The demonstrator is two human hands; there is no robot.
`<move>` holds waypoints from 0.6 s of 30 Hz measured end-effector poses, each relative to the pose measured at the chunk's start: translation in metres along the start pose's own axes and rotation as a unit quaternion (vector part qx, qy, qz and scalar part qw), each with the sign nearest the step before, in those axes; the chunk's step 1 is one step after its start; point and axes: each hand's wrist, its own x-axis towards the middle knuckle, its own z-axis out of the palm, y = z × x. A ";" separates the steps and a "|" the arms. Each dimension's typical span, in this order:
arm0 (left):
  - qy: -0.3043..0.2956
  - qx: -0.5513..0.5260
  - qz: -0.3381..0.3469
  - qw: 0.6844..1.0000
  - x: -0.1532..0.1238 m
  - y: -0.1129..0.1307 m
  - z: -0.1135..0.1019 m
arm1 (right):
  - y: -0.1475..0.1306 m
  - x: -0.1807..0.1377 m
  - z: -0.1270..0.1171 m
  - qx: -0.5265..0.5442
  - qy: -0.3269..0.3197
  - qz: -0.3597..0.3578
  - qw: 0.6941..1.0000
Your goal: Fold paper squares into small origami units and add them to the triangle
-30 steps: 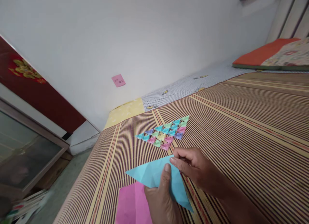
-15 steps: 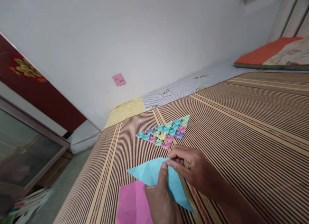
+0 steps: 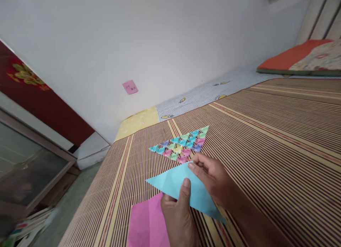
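A light blue sheet of paper (image 3: 173, 179), folded into a triangle, is held just above the striped mat (image 3: 266, 133). My left hand (image 3: 179, 218) pinches its lower edge, thumb on top. My right hand (image 3: 213, 176) grips the top corner with closed fingers. A pink sheet (image 3: 146, 225) lies flat on the mat under my left hand. Beyond the hands lies a triangle of several small folded paper pieces (image 3: 182, 146) in blue, green, pink, purple and yellow.
A white wall with a pink sticky note (image 3: 130, 87) runs along the far side. A chequered sheet (image 3: 213, 92) and a yellow cloth (image 3: 137, 121) edge the mat. A cushion (image 3: 306, 59) lies at the far right. The mat's left edge drops to the floor by a glass-fronted cabinet (image 3: 26, 162).
The blue paper has been raised and shifted a little away from me. My right hand moved with its top corner towards the small folded pieces; my left thumb slid down the sheet.
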 end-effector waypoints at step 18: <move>-0.036 0.030 0.030 0.998 -0.008 0.009 0.002 | -0.011 0.002 -0.016 -0.009 -0.032 -0.009 0.999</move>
